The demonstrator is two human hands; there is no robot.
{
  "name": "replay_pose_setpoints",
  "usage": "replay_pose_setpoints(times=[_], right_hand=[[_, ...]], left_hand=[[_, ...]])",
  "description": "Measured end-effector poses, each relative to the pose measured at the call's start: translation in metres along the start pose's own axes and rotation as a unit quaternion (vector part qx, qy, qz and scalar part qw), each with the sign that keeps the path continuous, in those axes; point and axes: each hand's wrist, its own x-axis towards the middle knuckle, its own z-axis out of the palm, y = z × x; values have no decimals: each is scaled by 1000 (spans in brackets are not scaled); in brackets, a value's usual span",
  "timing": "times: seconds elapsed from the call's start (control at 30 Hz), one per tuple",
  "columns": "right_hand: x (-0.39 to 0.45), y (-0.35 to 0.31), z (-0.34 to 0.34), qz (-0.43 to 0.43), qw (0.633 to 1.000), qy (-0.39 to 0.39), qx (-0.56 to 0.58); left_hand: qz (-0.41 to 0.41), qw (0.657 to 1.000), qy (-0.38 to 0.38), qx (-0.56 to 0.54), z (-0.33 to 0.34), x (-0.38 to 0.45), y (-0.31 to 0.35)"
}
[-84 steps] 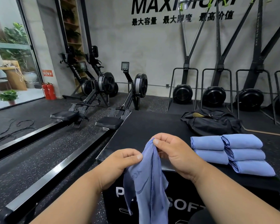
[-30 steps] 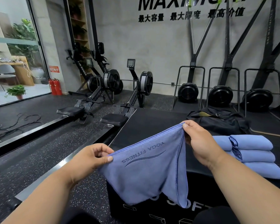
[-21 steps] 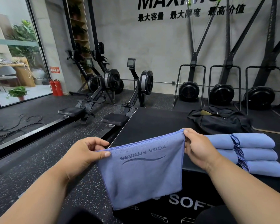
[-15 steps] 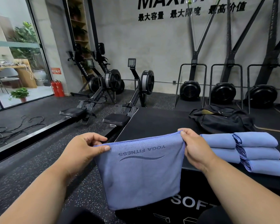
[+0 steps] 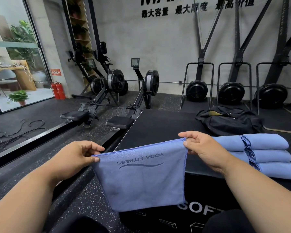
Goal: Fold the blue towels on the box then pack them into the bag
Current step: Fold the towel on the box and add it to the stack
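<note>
Both hands pinching blue towel (image 5: 141,180) top corners, folded towels (image 5: 267,155) on box (image 5: 158,125), black bag (image 5: 230,121) unzipped behind

You hold one blue towel (image 5: 142,179) stretched flat in the air in front of the box (image 5: 158,126), its top edge taut, the rest hanging down over the box's near face. Its printed side faces you, with "YOGA FITNESS" reading upside down above a curved line. Your left hand (image 5: 77,158) pinches the top left corner and your right hand (image 5: 203,148) pinches the top right corner. The folded blue towels (image 5: 267,155) lie stacked on the right side of the black box top, just beside your right hand. The black bag (image 5: 228,121) sits behind them at the box's far right, slumped, its top partly open.
</note>
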Motion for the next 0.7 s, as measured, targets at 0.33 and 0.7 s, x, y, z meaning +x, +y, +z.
replay_pose_setpoints(times=[0.33, 0.7], right_hand=[[4, 13, -2, 27, 998, 47, 28], [8, 13, -3, 41, 995, 41, 84]], left_hand=[[-32, 998, 32, -52, 1, -1, 6], [-44, 989, 6, -139, -1, 1, 7]])
